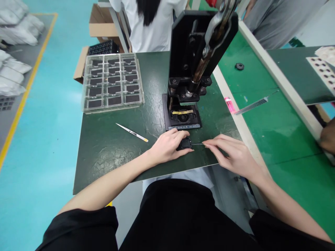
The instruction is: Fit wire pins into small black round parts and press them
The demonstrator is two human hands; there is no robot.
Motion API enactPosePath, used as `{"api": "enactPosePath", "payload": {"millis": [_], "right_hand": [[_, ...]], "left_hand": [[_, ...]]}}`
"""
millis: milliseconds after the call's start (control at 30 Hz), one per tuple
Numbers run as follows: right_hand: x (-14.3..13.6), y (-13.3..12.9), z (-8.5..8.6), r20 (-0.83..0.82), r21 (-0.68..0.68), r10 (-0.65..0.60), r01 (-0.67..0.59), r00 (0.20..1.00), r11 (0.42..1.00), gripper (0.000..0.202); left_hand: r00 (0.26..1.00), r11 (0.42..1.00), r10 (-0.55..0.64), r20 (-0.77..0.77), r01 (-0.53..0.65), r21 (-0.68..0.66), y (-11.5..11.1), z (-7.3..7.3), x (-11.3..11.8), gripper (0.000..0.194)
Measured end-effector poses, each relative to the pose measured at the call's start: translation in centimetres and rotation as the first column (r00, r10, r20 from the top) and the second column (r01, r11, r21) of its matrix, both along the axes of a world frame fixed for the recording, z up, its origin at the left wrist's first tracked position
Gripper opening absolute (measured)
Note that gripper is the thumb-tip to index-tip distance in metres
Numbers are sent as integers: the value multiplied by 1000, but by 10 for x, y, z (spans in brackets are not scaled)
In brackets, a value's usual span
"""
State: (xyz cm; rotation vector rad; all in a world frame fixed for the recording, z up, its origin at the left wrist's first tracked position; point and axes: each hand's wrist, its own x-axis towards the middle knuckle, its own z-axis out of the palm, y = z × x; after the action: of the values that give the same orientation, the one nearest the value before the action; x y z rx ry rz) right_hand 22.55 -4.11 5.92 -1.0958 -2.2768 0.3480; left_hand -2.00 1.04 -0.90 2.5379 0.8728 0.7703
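Note:
A small round black part (186, 143) lies at the table's front, with the fingers and thumb of my left hand (171, 144) closed around its left side. From its right edge a thin dark strip (197, 144) reaches across to my right hand (230, 151), whose thumb and fingertips pinch the far end. What the strip is made of cannot be made out. Just beyond my hands stands a black hand press (193, 62). In its base sits a black fixture (183, 118) with a yellow strip across it. White tweezers (133, 132) rest to the left.
Clear plastic trays (112, 104) with black pieces in their pockets sit at the table's back left. A green conveyor belt (285, 136) runs along the right, carrying a black round part (239, 66) and a grey strip (252, 105). A person in white (154, 31) is beyond the table.

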Motion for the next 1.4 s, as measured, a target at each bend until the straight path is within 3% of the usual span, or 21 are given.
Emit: {"api": "enactPosePath", "payload": {"millis": [433, 600, 767, 833, 1000, 1133, 1400], "right_hand": [[-5, 2, 2, 92, 23, 42, -45, 995, 999, 19], [-13, 13, 6, -11, -122, 77, -77, 997, 989, 14], [-15, 19, 6, -118, -365, -1, -43, 993, 930, 11], [-15, 21, 3, -149, -394, -25, -36, 989, 918, 10], [-16, 23, -11, -144, -167, 41, -65, 989, 984, 12], [-20, 21, -18, -106, -3, 112, -113, 988, 994, 14], [-24, 19, -23, -77, 51, 102, -98, 992, 994, 15]], "left_hand": [[1000, 1000, -1, 13, 1, -3, 0, -1, 1, 48], [1000, 999, -3, 18, 4, -37, 0, -1, 0, 47], [1000, 998, -24, 5, 24, -51, 0, 1, 0, 44], [1000, 999, -25, 11, 25, -42, 0, 1, 0, 44], [999, 999, -17, 28, 18, -40, 0, 1, 1, 45], [999, 998, -13, 45, 15, -54, -2, 0, 1, 43], [994, 991, 11, 111, 4, -136, -4, -1, 3, 37]]}}
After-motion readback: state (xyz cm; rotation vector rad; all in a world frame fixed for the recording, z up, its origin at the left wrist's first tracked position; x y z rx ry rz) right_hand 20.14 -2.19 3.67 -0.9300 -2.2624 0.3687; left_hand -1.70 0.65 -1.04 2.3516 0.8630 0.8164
